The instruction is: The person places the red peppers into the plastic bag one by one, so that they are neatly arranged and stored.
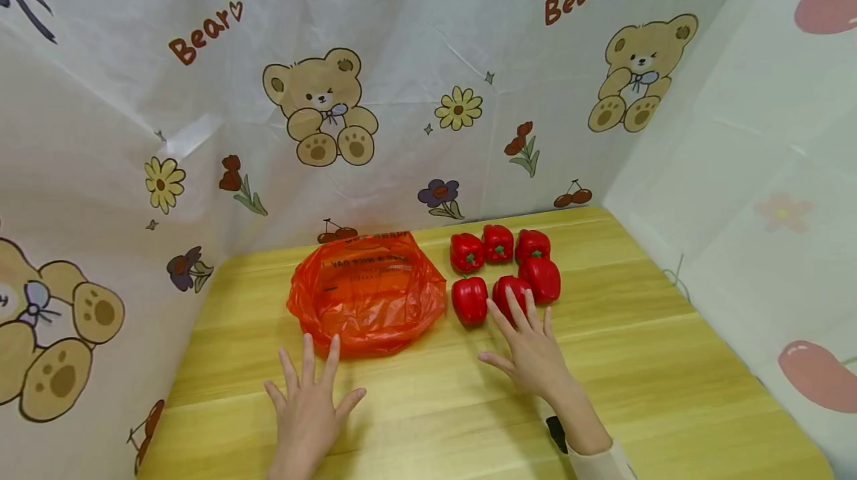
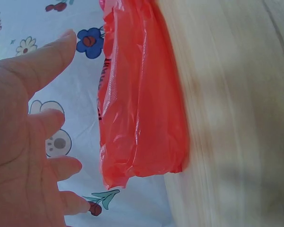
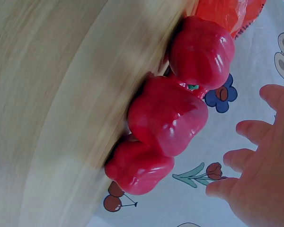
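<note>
The left hand (image 1: 308,409) is spread near the bag (image 1: 375,342) (mouth open). The right hand (image 1: 532,357), also spread, is above the red peppers (image 1: 470,301).

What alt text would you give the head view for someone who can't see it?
A person's spread right hand partly hides one of six red bell peppers on a wooden table. The spread left hand is in front of an open orange plastic bag, left of the peppers. Behind is white cloth printed with bears and flowers.
</note>
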Demonstrator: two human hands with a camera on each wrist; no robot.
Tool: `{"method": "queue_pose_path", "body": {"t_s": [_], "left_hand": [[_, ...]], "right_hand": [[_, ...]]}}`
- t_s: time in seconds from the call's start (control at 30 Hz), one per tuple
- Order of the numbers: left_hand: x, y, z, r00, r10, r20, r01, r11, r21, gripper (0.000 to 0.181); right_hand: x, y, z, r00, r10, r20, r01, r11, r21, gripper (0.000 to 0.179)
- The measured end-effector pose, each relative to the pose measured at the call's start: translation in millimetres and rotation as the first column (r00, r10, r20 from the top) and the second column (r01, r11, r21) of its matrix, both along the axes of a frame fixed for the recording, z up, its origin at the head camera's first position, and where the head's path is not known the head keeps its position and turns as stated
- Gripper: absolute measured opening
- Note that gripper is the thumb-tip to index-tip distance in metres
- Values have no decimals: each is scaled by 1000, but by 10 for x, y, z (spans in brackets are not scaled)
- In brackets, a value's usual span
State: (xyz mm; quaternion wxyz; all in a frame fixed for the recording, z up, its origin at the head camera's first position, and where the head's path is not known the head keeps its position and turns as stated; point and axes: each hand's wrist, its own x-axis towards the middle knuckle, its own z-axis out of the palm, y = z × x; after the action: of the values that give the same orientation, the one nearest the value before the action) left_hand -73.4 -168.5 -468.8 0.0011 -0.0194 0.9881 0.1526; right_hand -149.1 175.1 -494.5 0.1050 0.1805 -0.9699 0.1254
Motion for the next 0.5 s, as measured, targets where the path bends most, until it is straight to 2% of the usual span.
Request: {"method": "queue_pose_path", "body": {"t_s": [0.2,0.33,0.43,0.5], "left_hand": [[-27,17,-48,1000,-18,-16,18,1000,9,91],[-59,-10,-22,999,-13,-42,14,1000,10,92],[-119,-73,16,992,22,-122,-12,996,83,89],[-189,-139,35,977,81,-198,-44,982,182,85]], "right_hand": [[11,17,2,1000,-9,-4,9,1000,2,90],[15,76,40,999,-6,-34,4,998,-63,91],[-16,191,71,997,-8,-81,-6,986,-166,90],[-59,297,94,994,-10,-110,-19,965,-263,89]]}}
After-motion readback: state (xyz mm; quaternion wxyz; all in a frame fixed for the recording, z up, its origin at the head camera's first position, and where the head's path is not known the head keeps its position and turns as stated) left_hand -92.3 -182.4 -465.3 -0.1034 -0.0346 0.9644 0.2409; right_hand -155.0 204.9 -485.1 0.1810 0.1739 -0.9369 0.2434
